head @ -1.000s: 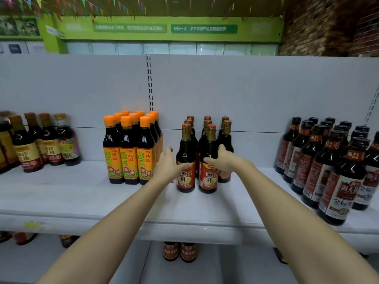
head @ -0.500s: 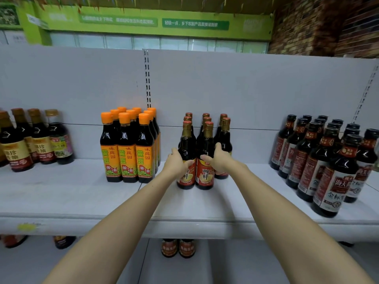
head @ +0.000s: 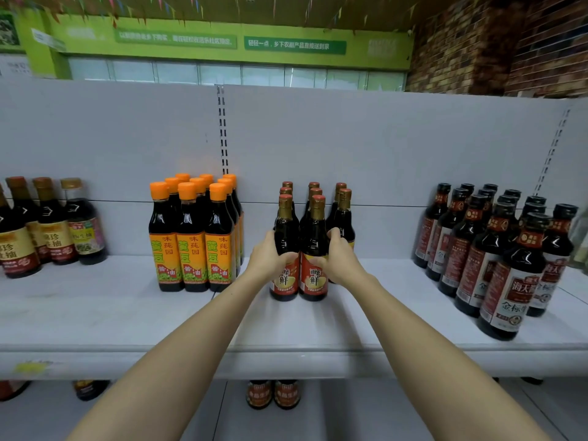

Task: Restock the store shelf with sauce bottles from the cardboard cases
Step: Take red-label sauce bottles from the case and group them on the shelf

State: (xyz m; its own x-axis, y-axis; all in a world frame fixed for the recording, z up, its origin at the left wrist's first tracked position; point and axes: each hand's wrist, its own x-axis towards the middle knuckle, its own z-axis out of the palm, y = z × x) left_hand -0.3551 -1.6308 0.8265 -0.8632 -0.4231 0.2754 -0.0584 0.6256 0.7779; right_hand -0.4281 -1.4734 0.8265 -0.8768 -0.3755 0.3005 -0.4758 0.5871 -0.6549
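- Left hand (head: 269, 257) curled round front-left red-label soy sauce bottle (head: 284, 249).
- Right hand (head: 338, 259) curled round adjacent bottle (head: 314, 253).
- Both upright on white shelf (head: 95, 313).

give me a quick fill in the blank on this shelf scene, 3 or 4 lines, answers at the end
1. The left hand and the right hand each grip one front bottle of the red-label group, so ____ bottles are held.
2. The bottles just left of that group have ____ caps.
3. The bottles at the right end of the shelf have ____ caps.
4. The held bottles stand ____ on the shelf.

Answers: two; orange; black; upright
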